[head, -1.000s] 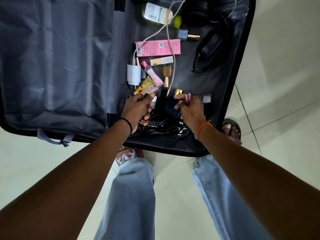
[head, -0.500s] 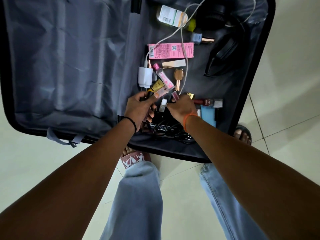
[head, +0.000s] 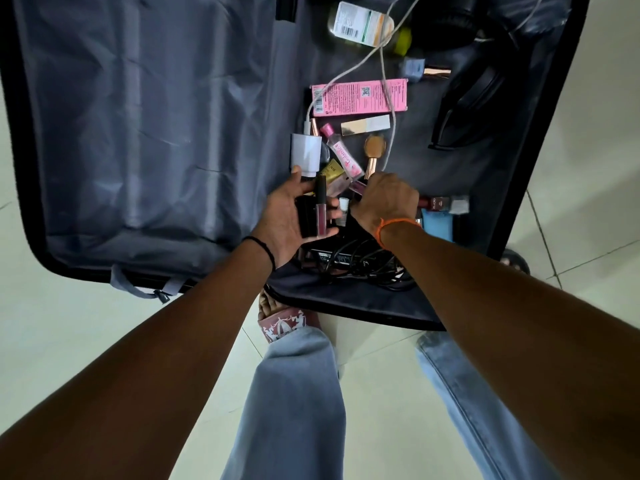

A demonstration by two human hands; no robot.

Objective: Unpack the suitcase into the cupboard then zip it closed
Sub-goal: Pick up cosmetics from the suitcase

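Note:
The black suitcase [head: 540, 140] lies open on the floor, and its grey lined half [head: 138, 116] on the left holds nothing. My left hand [head: 294, 216] is palm up over the right half, fingers cupped round a dark red lip gloss tube [head: 320, 209] and a black item beside it. Knuckles up just right of it, my right hand [head: 384, 202] pinches a small pink tube [head: 358, 187] at its fingertips. Loose cosmetics lie around both hands.
Further back lie a white charger [head: 306, 154] with its cable, a pink box [head: 360, 98], a labelled bottle [head: 363, 24], black headphones [head: 478, 81] and a gold brush [head: 374, 150]. Black cables [head: 360, 261] and a blue item [head: 438, 225] sit near the front edge. Pale floor tiles [head: 588, 202] surround it.
My left hand has turned palm up and spread, showing the lip gloss tube. My right hand has moved left and back, taking the pink tube.

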